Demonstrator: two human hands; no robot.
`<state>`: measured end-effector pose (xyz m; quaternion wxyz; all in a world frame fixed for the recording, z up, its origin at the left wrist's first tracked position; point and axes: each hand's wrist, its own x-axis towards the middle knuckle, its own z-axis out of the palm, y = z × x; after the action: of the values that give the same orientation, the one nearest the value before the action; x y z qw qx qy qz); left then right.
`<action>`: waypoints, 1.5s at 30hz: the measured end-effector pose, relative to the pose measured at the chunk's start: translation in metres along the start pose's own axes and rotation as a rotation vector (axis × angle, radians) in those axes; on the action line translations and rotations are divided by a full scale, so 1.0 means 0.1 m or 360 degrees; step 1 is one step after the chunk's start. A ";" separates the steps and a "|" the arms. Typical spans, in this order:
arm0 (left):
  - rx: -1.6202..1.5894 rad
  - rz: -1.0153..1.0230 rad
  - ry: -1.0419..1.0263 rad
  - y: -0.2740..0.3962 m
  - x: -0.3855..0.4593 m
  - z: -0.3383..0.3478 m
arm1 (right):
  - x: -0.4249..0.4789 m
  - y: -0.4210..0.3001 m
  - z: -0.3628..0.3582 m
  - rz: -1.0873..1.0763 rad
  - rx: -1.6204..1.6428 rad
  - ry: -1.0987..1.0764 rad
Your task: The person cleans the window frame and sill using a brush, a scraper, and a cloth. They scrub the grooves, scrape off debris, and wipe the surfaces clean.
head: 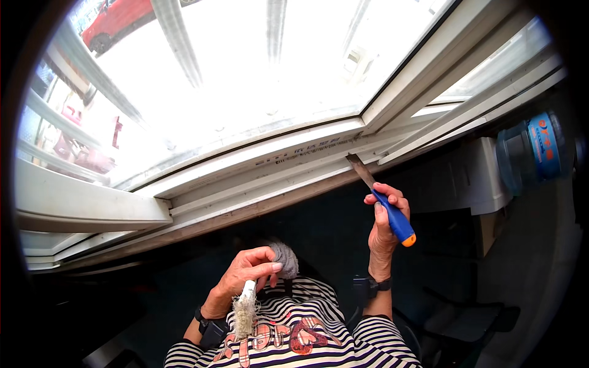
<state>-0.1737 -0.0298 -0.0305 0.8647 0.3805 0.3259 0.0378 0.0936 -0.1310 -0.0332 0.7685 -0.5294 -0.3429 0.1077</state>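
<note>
My right hand [385,216] grips the blue handle of a putty knife [393,217] with an orange butt end. Its stained metal blade points away from me, the tip over the white window track [285,177]; whether it touches the track I cannot tell. Dark marks and printed writing show along the sill frame beyond the track. Low in front of my chest, my left hand [248,271] holds a small brush [245,313] with a white handle and frayed, dirty bristles hanging down. The same hand also has a bunched grey cloth [286,260] at its fingers.
Beyond the track is a window pane [276,92] with bars outside. A sash [92,202] juts inward at left. To the right, a blue water bottle [529,152] bearing writing sits by a white cabinet [483,175]. A dark chair [464,322] stands at lower right.
</note>
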 end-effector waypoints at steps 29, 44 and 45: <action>-0.0065 0.0026 -0.0022 -0.11 -0.12 -0.12 | 0.54 0.10 0.44 -0.0255 -0.2160 -0.0229; -0.0041 0.0001 -0.0017 -0.05 0.00 -0.29 | -0.08 -0.81 -0.34 0.0903 -0.1191 -0.0228; -0.0030 -0.0003 -0.0042 -0.05 0.01 -0.30 | 0.03 -0.96 -0.17 0.0805 -0.0949 -0.0209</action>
<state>-0.1911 -0.0140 -0.0493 0.8724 0.3726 0.3144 0.0349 0.0877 -0.1817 0.0502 0.5068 -0.7890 -0.2663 0.2230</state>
